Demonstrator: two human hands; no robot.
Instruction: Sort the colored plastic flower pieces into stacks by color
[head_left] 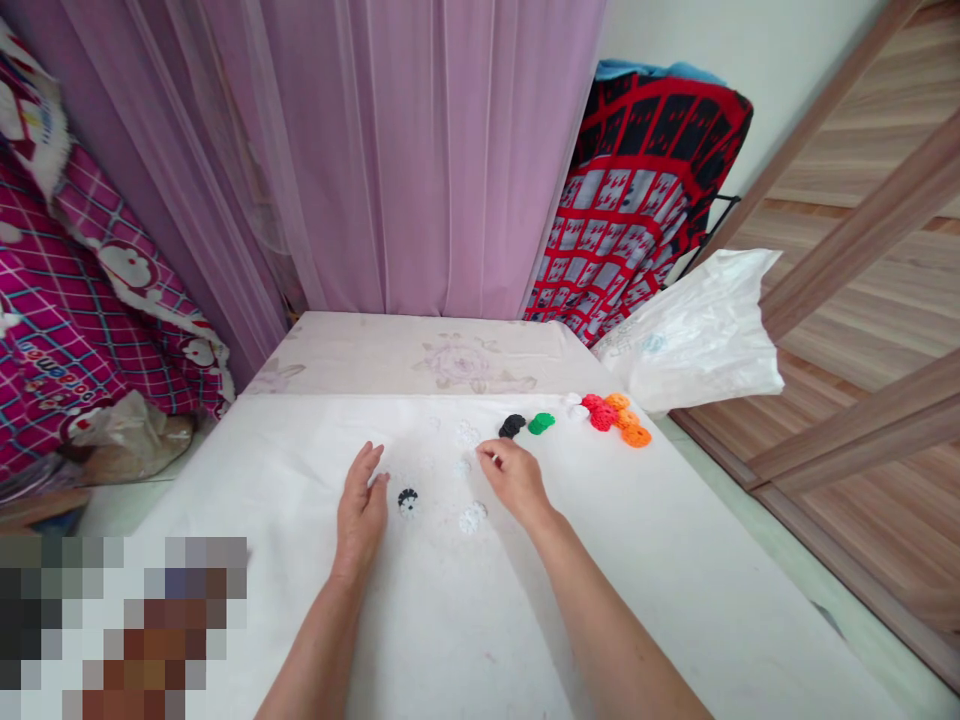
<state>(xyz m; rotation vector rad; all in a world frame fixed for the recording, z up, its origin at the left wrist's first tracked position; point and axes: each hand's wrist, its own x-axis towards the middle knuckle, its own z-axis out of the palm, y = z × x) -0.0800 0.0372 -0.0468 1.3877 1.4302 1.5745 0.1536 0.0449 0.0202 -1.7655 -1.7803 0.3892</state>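
Over the white table (pixel 675 560), resting left hand (pixel 360 510) flat, fingers spread, black disc (pixel 407 500) at three o'clock; pinching small white piece (pixel 494 458) in right hand (pixel 516 478).

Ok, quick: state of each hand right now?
Left hand: open, flat on the white table, holding nothing.
Right hand: pinched shut, seemingly on a small white piece.

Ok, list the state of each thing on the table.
left hand: open, flat, beside black-and-white piece.
right hand: pinching a white piece.
red and orange pieces: heaped, untouched.
plastic bag: crumpled, at the table corner.
curtain: drawn shut.
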